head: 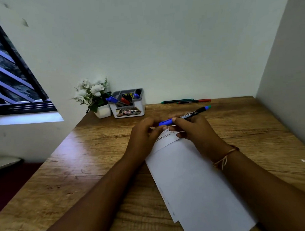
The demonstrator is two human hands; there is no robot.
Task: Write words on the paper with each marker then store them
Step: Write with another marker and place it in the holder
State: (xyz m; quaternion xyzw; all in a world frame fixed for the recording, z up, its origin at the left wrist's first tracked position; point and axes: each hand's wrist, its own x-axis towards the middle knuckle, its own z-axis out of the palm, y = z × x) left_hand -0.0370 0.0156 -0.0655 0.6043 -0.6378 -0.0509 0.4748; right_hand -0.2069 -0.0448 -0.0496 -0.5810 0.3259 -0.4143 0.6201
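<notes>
A blue marker [188,116] with a black barrel lies level above the top of the white paper [194,180]. My right hand [194,129] grips its barrel. My left hand [145,133] pinches the blue cap end. The paper is a small stack on the wooden desk [91,163], with handwriting near its top edge, partly hidden by my fingers. A green marker [177,101] and a red marker [194,101] lie side by side at the back of the desk. A grey-and-white pen holder [128,106] stands at the back with several markers in it.
A small white pot of white flowers [95,97] stands just left of the holder against the wall. A window [10,78] is at the left. A wall closes off the desk's right side.
</notes>
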